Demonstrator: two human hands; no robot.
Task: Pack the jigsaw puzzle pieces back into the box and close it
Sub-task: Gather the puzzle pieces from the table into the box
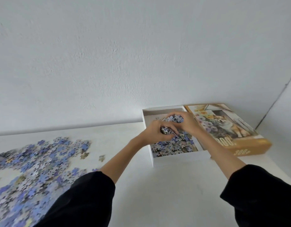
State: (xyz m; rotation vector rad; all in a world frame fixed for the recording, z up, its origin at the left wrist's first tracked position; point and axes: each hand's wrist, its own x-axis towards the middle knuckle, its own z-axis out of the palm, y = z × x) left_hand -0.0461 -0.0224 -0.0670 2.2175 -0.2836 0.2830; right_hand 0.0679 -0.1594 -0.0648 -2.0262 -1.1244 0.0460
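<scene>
Left hand [158,132] and right hand [187,122] are each clutching pieces [176,119] above box [180,157]; releasing low inside is looking safest.

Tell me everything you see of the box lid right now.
The box lid looks like printed cardboard: orange-yellow sides marked 300, a top picture of furry animals among flowers. It lies picture up on the white table by the wall, beside the open box base. The right forearm hides its left edge.
</scene>
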